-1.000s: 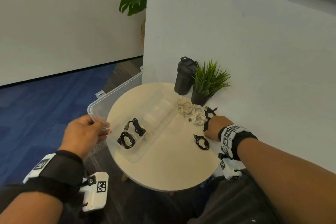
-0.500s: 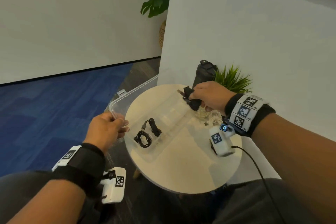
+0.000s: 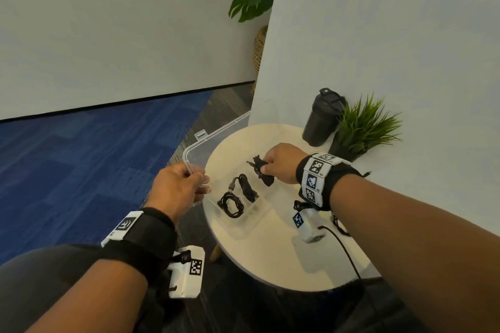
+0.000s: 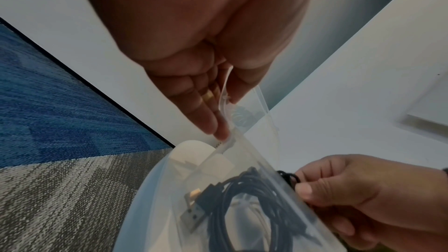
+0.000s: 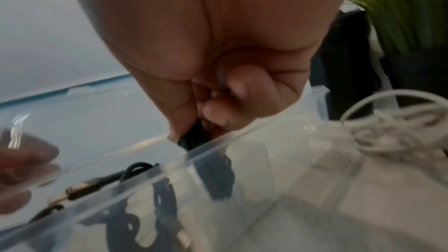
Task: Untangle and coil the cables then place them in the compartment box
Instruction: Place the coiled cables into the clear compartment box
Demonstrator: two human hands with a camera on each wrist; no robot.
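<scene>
A clear compartment box [image 3: 244,227] lies on the round white table [image 3: 273,262]. My left hand [image 3: 201,181] pinches the near corner of its open lid [image 3: 216,138]; the left wrist view shows the fingers [image 4: 218,122] on the lid's rim [image 4: 254,102]. My right hand [image 3: 263,166] grips a bundled black cable [image 3: 261,170] just above the box's middle compartments. Two coiled black cables [image 3: 232,204] [image 3: 244,188] lie in the near compartments. In the right wrist view the held cable [image 5: 191,139] hangs behind the box wall [image 5: 218,141], and white cables [image 5: 387,131] lie beside the box.
A black bottle [image 3: 322,119] and a potted grass plant [image 3: 362,127] stand at the table's back against the white wall. Another black cable [image 3: 339,226] peeks out from behind my right forearm. Blue and grey carpet [image 3: 81,157] lies left of the table.
My right hand has picked a black cable off the table's right side and carried it left, over the box. My left hand has kept its hold on the lid.
</scene>
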